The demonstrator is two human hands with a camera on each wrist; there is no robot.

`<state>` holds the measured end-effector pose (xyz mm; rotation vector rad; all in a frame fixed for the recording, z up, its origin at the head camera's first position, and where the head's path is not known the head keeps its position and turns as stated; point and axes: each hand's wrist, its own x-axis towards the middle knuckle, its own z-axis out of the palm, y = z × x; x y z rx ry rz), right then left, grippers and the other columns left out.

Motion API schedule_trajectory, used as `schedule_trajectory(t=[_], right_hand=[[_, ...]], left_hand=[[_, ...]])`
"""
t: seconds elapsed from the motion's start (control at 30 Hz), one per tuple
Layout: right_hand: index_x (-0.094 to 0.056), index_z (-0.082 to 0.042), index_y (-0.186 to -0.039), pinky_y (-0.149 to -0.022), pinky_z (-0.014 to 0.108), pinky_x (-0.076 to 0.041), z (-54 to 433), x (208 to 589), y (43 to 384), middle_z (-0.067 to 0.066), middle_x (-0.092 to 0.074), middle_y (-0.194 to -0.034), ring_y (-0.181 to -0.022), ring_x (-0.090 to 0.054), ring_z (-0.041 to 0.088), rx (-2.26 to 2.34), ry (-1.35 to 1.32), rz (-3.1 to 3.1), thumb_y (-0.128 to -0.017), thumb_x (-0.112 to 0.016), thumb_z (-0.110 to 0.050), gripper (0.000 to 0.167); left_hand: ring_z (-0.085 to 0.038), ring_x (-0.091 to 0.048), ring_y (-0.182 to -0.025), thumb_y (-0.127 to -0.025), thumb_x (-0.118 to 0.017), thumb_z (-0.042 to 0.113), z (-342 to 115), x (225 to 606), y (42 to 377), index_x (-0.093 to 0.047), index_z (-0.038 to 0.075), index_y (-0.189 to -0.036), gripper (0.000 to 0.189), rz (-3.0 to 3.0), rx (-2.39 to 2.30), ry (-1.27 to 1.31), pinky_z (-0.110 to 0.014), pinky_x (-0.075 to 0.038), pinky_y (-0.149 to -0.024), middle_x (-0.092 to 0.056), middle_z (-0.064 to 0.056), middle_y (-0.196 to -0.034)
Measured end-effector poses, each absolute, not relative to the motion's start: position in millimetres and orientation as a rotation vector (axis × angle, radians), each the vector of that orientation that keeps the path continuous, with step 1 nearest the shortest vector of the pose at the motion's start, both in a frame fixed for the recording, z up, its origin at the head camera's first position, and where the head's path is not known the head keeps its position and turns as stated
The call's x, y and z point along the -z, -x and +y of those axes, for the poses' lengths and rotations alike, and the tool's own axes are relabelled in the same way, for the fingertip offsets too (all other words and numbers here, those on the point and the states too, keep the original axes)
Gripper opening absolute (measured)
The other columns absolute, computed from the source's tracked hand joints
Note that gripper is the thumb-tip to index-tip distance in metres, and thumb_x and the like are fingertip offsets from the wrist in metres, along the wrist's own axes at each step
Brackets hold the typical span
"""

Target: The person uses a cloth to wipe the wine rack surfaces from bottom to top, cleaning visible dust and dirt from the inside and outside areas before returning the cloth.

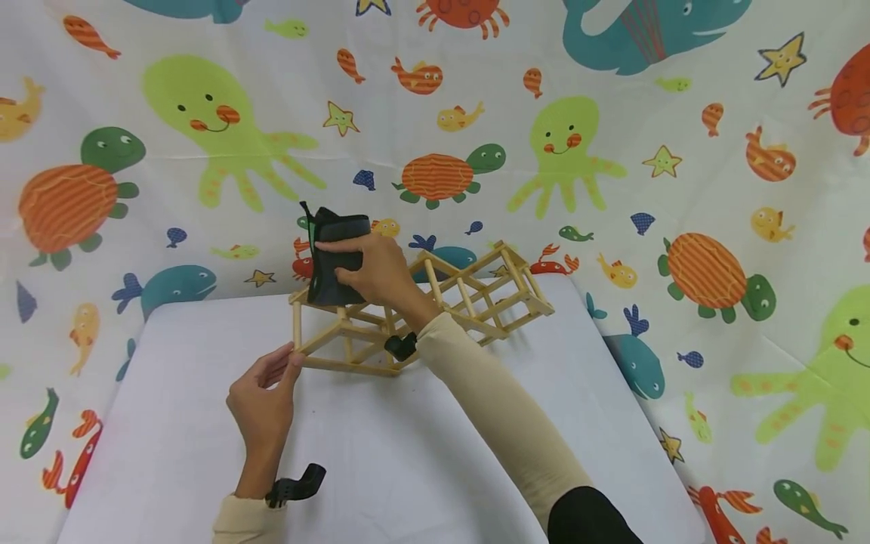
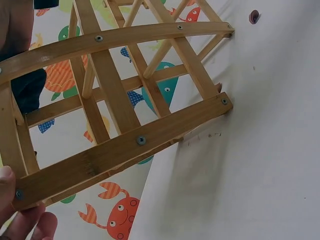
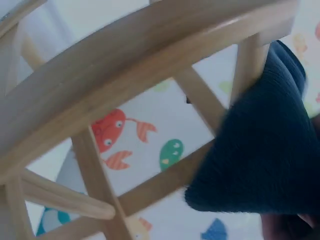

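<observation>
1. White worktop [image 1: 421, 468], rounded far corners.
2. White cloth [image 1: 489, 83], sea-animal prints, behind worktop's far edge, also past both side edges.
3. Teal whale print [image 1: 180, 289], at far-left corner.
4. Red crab print [image 1: 75, 462], beyond left edge.

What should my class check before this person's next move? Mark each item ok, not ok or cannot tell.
1. Left hand holds a near corner of the wooden rack: ok.
2. Right hand grips the dark cloth: ok.
3. Dark cloth is at the same end of the wooden rack as the left hand: ok.
4. White table free of marks or bits: not ok; a small brown spot shows in the left wrist view.
5. Wooden rack rests fully on the white table: cannot tell.
</observation>
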<state>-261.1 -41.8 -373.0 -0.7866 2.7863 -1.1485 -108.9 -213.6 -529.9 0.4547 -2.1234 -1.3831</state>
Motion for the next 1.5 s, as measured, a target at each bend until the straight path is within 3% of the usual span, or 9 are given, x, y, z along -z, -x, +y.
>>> schedule_trajectory(t=[0.17,0.3,0.47,0.53,0.77,1.0,1.1,1.33,1.5], right_hand=[[-0.078,-0.038,-0.126,-0.072,0.022,-0.062,-32,362,257,0.009,-0.067,-0.139,-0.102,-0.066,0.016,1.148,0.863,2.577,-0.091,-0.083,-0.012,0.044],[-0.076,-0.037,-0.131,-0.076,0.020,-0.060,-31,358,257,0.009,-0.067,-0.142,-0.109,-0.065,0.013,1.333,0.836,2.669,-0.094,-0.082,-0.016,0.043],[-0.074,-0.036,-0.135,-0.061,0.018,-0.049,-35,374,256,0.005,-0.069,-0.146,-0.064,-0.054,0.010,1.298,0.787,2.811,-0.098,-0.077,-0.012,0.044],[-0.075,-0.036,-0.133,-0.057,0.019,-0.046,-33,378,254,0.006,-0.072,-0.141,-0.056,-0.046,0.013,1.203,0.818,2.784,-0.096,-0.076,-0.009,0.045],[-0.078,-0.037,-0.128,-0.076,0.022,-0.061,-23,364,245,0.006,-0.067,-0.142,-0.104,-0.062,0.015,1.276,0.911,2.558,-0.094,-0.079,-0.007,0.046],[-0.074,-0.035,-0.135,-0.067,0.017,-0.050,-26,374,238,0.005,-0.071,-0.142,-0.080,-0.060,0.013,1.177,0.954,2.739,-0.097,-0.077,-0.014,0.043],[-0.075,-0.037,-0.133,-0.067,0.019,-0.048,-28,370,230,0.002,-0.074,-0.135,-0.082,-0.057,0.013,1.106,1.038,2.670,-0.096,-0.079,-0.016,0.043],[-0.072,-0.032,-0.139,-0.072,0.020,-0.061,-53,363,209,0.004,-0.070,-0.139,-0.099,-0.063,0.011,1.370,1.113,2.406,-0.097,-0.079,-0.014,0.046],[-0.069,-0.034,-0.141,-0.067,0.014,-0.053,-80,379,203,0.007,-0.073,-0.132,-0.088,-0.059,0.008,1.312,1.073,2.556,-0.096,-0.081,-0.017,0.050]], left_hand=[[0.017,-0.065,-0.089,-0.094,-0.083,0.029,-215,531,110,-0.080,0.011,-0.124,0.035,-2.105,1.398,-0.436,-0.003,-0.049,-0.083,-0.083,-0.011,-0.111],[0.017,-0.065,-0.090,-0.093,-0.083,0.023,-216,532,109,-0.080,0.011,-0.124,0.034,-2.112,1.404,-0.426,-0.003,-0.050,-0.083,-0.082,-0.012,-0.112],[0.018,-0.066,-0.090,-0.093,-0.082,0.017,-217,533,108,-0.080,0.010,-0.124,0.032,-2.111,1.419,-0.427,-0.004,-0.050,-0.082,-0.082,-0.013,-0.113],[0.018,-0.065,-0.090,-0.092,-0.082,0.016,-217,533,108,-0.080,0.010,-0.124,0.032,-2.114,1.411,-0.428,-0.005,-0.050,-0.082,-0.082,-0.012,-0.113],[0.019,-0.065,-0.090,-0.092,-0.082,0.016,-218,533,108,-0.080,0.010,-0.123,0.031,-2.109,1.391,-0.438,-0.004,-0.049,-0.081,-0.082,-0.012,-0.113],[0.018,-0.065,-0.090,-0.093,-0.081,0.015,-221,535,106,-0.080,0.010,-0.123,0.030,-2.128,1.409,-0.404,-0.004,-0.049,-0.082,-0.082,-0.012,-0.112],[0.017,-0.067,-0.091,-0.092,-0.082,0.015,-221,536,104,-0.081,0.012,-0.122,0.031,-2.114,1.434,-0.403,-0.004,-0.050,-0.083,-0.082,-0.012,-0.112],[0.013,-0.072,-0.091,-0.094,-0.080,0.013,-216,541,105,-0.076,0.006,-0.123,0.030,-1.990,1.576,-0.462,-0.006,-0.054,-0.085,-0.080,-0.015,-0.118],[0.004,-0.077,-0.083,-0.096,-0.080,0.017,-205,547,104,-0.072,0.002,-0.123,0.033,-1.864,1.679,-0.491,-0.009,-0.056,-0.088,-0.080,-0.018,-0.116]])
